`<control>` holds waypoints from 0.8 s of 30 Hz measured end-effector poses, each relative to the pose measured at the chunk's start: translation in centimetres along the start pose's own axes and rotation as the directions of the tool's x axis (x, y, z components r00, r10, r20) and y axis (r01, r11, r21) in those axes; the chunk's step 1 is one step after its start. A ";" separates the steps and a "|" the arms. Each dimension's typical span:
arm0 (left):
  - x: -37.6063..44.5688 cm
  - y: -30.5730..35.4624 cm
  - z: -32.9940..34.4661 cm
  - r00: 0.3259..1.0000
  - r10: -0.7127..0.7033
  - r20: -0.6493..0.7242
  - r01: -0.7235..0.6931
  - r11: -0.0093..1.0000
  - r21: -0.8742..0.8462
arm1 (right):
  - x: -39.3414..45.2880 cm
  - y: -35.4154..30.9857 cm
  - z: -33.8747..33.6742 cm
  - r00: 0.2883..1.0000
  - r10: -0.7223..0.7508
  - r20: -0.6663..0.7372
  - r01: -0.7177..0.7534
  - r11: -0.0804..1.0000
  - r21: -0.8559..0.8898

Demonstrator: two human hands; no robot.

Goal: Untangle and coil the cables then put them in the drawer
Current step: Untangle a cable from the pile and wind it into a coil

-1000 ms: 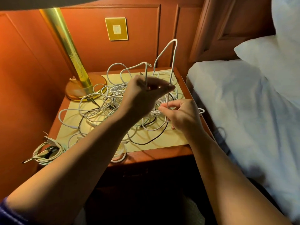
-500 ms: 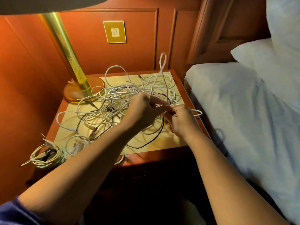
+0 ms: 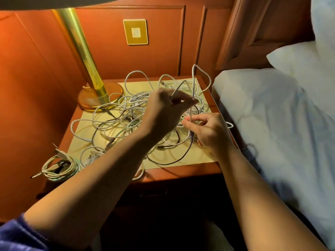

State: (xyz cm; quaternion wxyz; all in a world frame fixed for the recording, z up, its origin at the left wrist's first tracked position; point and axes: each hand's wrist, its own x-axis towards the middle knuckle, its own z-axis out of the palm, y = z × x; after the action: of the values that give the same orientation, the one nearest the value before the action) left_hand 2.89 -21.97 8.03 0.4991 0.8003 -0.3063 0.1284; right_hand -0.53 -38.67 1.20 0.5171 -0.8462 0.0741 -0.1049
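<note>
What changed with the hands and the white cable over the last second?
The left hand dropped to the tangle half a second ago and has lifted again, pinching the white cable. The cable's raised loop shrank to a small one, then widened toward the bed. The right hand kept its pinch lower on the same cable. The coiled bundle, lamp and nightstand stayed put.

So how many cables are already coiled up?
1 for sure: a white bundle at the nightstand's front left corner. A second small bundle beside it is partly hidden by the left forearm. The rest are still tangled.
</note>
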 end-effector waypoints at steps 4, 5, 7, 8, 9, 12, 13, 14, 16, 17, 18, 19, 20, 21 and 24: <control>1.3 1.1 -1.5 0.979 0.077 -0.187 -0.097 0.990 -0.104 | -0.2 0.2 0.7 0.989 0.135 -0.059 -0.144 0.974 -0.173; 1.7 1.3 -1.8 0.975 0.079 -0.206 -0.103 0.989 -0.110 | -0.3 0.1 0.7 0.988 0.135 -0.071 -0.147 0.969 -0.201; 2.0 1.2 -2.1 0.980 0.080 -0.184 -0.093 0.994 -0.065 | -0.6 -0.7 0.5 0.991 0.119 -0.062 -0.131 0.961 -0.246; 1.9 1.0 -2.0 0.984 0.084 -0.157 -0.090 0.995 -0.033 | -0.9 -1.1 0.4 0.992 0.116 -0.052 -0.125 0.956 -0.266; 1.7 0.6 -1.8 0.988 0.080 -0.132 -0.083 0.996 -0.016 | -1.1 -1.4 0.2 0.992 0.114 -0.045 -0.122 0.950 -0.287; 1.2 -0.3 -1.5 0.991 0.067 -0.120 -0.068 0.998 -0.002 | -1.6 -2.2 -0.2 0.995 0.098 0.002 -0.092 0.940 -0.330; 1.3 -0.4 -1.7 0.989 0.068 -0.129 -0.070 0.997 -0.015 | -1.7 -2.5 -0.2 0.996 0.092 0.020 -0.081 0.944 -0.321; 1.5 -0.4 -2.0 0.989 0.056 -0.139 -0.064 0.997 -0.053 | -1.6 -2.7 -0.2 0.995 0.093 0.028 -0.081 0.954 -0.287; 1.9 -0.3 -2.8 0.990 -0.010 -0.141 -0.015 0.985 -0.174 | -1.3 -2.8 -0.4 0.993 0.122 0.006 -0.121 0.988 -0.093; 1.9 -0.3 -3.2 0.991 -0.053 -0.122 0.024 0.973 -0.228 | -1.0 -2.9 -0.6 0.989 0.146 -0.009 -0.145 0.987 0.066; 1.8 -0.3 -3.5 0.993 -0.093 -0.078 0.069 0.962 -0.265 | -0.8 -3.0 -0.9 0.987 0.157 -0.016 -0.150 0.963 0.222; 1.6 -0.3 -3.6 0.992 -0.126 -0.009 0.118 0.953 -0.281 | -0.7 -3.1 -1.2 0.990 0.139 -0.013 -0.127 0.940 0.317; 1.3 -0.4 -3.6 0.986 -0.154 0.069 0.167 0.946 -0.277 | -0.7 -3.1 -1.3 0.994 0.105 -0.014 -0.094 0.934 0.345; 1.0 -0.6 -3.4 0.973 -0.179 0.146 0.211 0.945 -0.251 | -0.8 -3.2 -1.4 0.997 0.070 -0.023 -0.058 0.944 0.325; 0.2 -1.3 -2.4 0.913 -0.245 0.326 0.302 0.943 -0.140 | -0.9 -3.5 -1.2 0.996 -0.001 -0.089 0.018 0.981 0.195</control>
State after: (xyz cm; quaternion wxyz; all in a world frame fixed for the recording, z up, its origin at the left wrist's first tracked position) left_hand 4.07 -19.49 8.28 0.5321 0.7951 -0.2746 -0.0968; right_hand -1.65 -37.92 4.75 0.5933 -0.7864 0.0819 -0.1514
